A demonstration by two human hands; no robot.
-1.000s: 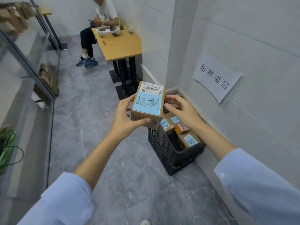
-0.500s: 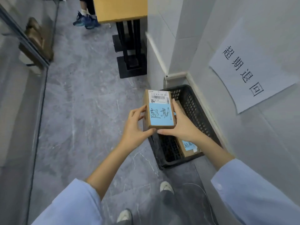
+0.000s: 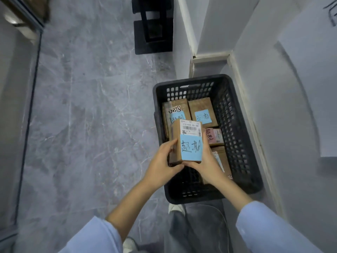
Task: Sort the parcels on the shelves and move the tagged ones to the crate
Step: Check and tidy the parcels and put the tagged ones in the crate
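Left hand [image 3: 160, 165] and right hand [image 3: 207, 161] both grasp the tagged parcel [image 3: 189, 141] over the crate [image 3: 242, 125], above its bare near end, long axis along the crate's.

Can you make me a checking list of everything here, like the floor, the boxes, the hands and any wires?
Surface: grey marbled floor tiles; the crate stands on them beside the wall.
Job's things: black perforated plastic crate holds at least four brown cardboard parcels, the two far ones with blue notes; a brown cardboard parcel with a blue handwritten note is held above it.
Clutter: nothing seen.
Hands: left hand and right hand both grip the held parcel, one on each side.
Cables: thin pale line curving near the crate's near end, perhaps a cable.
Surroundings: white wall with a paper sign, black table base, white shoe.
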